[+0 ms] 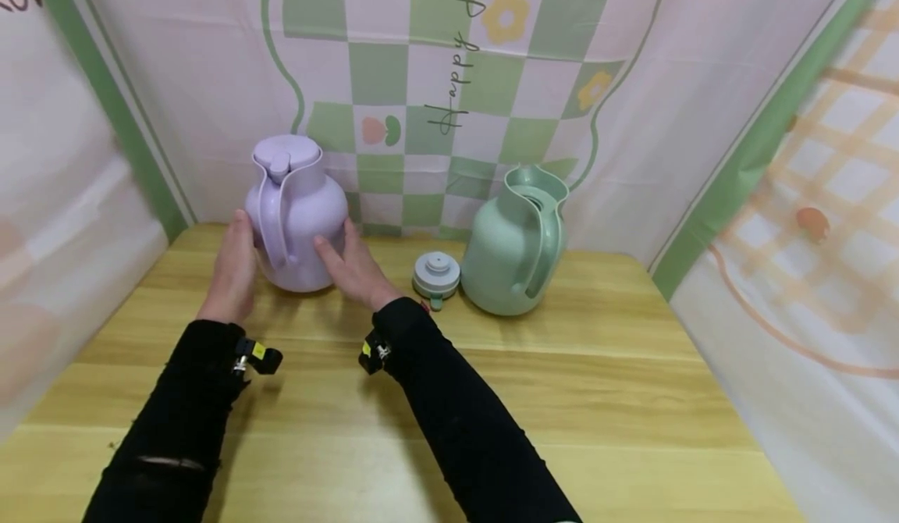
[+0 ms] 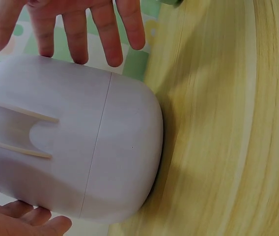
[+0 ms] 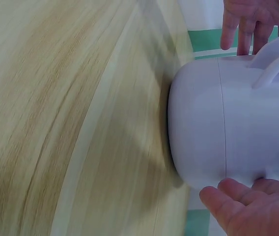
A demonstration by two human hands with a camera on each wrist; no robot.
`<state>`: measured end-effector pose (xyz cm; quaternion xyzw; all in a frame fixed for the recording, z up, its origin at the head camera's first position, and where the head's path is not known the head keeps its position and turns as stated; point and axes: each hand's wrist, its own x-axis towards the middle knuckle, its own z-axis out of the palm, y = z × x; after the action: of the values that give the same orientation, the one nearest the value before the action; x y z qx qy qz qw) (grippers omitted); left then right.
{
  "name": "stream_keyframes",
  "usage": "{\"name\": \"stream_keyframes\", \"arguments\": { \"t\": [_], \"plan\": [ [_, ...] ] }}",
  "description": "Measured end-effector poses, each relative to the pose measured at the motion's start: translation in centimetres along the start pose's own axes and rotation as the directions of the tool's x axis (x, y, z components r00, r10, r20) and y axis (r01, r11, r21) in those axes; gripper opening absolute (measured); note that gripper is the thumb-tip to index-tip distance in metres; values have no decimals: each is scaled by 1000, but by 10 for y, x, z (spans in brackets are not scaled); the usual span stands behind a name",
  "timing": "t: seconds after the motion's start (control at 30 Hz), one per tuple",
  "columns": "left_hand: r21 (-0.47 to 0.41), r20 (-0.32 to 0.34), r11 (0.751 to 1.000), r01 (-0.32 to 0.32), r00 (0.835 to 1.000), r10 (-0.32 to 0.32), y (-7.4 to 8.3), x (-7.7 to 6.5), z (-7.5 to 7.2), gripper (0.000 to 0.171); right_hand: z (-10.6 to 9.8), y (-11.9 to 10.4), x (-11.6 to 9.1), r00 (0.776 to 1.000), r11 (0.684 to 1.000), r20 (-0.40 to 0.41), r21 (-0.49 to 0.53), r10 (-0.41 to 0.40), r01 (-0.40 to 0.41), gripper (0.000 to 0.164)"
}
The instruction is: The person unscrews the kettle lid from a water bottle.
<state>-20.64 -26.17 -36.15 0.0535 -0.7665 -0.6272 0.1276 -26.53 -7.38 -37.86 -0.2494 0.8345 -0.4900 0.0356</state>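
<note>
A lilac thermos jug (image 1: 307, 215) stands upright at the back left of the table, its lid (image 1: 286, 152) on top and its handle facing me. My left hand (image 1: 233, 269) lies along the jug's left side. On the opposite side is my right hand (image 1: 357, 267), its thumb in front of the jug's body. In the left wrist view, the right hand's fingers (image 2: 75, 34) are spread and fairly straight beside the jug. The right wrist view shows the left hand (image 3: 260, 17) with extended fingers; whether every fingertip touches the jug, I cannot tell.
To the right stands a green thermos jug (image 1: 502, 254) with an uncovered mouth. A grey-white stopper (image 1: 437, 275) with a green tab lies next to it. Behind the wooden table (image 1: 597, 414) hangs a green-and-white checked cloth (image 1: 449, 78), with more cloth at both sides.
</note>
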Motion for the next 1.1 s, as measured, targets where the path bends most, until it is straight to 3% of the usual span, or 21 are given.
{"name": "stream_keyframes", "arguments": {
  "t": [0.23, 0.53, 0.7, 1.1],
  "plan": [
    [-12, -19, 1000, -16, 1000, 16, -1, 2, 3, 82, -1, 1, -1, 1000, 999, 18, 31, 20, -20, 89],
    [46, -34, 997, 58, 998, -57, 2, -4, 6, 90, -7, 3, -3, 998, 999, 36, 19, 43, -43, 90],
    [80, -60, 995, 52, 997, -47, 2, -6, 6, 89, -11, 4, -5, 997, 998, 55, -13, 62, -62, 91],
    [110, -48, 993, 36, 998, -31, 3, -16, 10, 87, -16, 7, -4, 997, 997, 36, -25, 72, -71, 94]
  ]
}}
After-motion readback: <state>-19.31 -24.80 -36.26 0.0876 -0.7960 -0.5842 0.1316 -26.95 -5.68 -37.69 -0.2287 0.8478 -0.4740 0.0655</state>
